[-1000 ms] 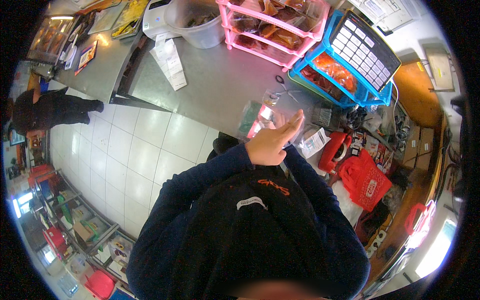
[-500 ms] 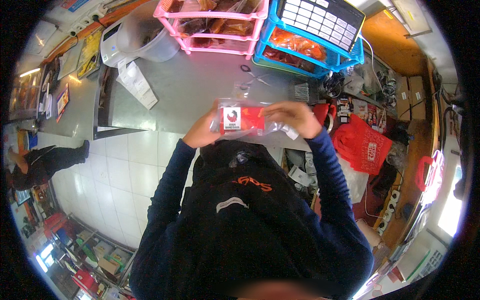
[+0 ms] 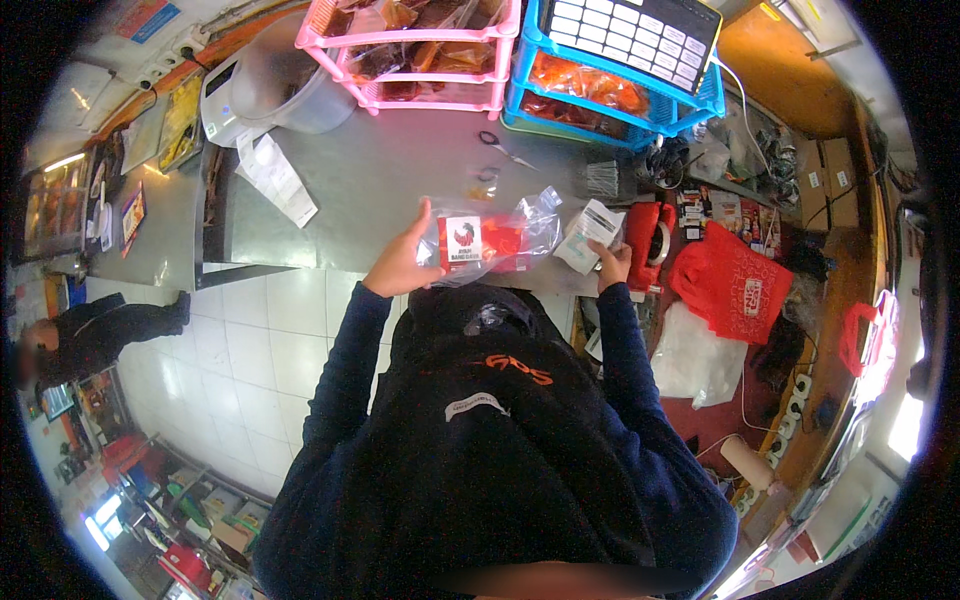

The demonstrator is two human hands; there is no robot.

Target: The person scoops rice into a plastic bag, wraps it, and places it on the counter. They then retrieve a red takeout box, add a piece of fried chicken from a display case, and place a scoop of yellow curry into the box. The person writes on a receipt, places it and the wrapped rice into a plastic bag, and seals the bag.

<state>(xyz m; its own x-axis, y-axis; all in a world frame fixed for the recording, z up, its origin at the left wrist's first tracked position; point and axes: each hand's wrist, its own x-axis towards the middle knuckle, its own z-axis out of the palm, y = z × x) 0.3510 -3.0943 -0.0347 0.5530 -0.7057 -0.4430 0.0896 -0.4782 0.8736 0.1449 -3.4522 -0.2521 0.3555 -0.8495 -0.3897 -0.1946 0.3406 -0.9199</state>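
My left hand point(image 3: 398, 262) grips the left end of a clear plastic bag point(image 3: 541, 232), its thumb and fingers on either side. Inside the bag shows a red packet point(image 3: 505, 240) with a white label bearing a red and black picture. The bag's loose, crumpled end points right, over the metal table's near edge. Just right of it, my right hand point(image 3: 615, 267) pinches a printed paper slip point(image 3: 588, 237) at its lower right corner. The slip's left edge lies close to the bag; whether they touch, I cannot tell.
A red tape dispenser point(image 3: 650, 245) stands right of my right hand. Scissors point(image 3: 512, 152) lie on the metal table point(image 3: 400, 160). Pink point(image 3: 420, 85) and blue point(image 3: 560, 110) basket racks line the back, with a tablet point(image 3: 640, 35) above the blue one. A long receipt point(image 3: 275, 182) lies left.
My right hand has moved right, off the bag, and now holds the paper slip clear beside it. The left hand keeps its hold. At the far left, another person has shifted slightly.
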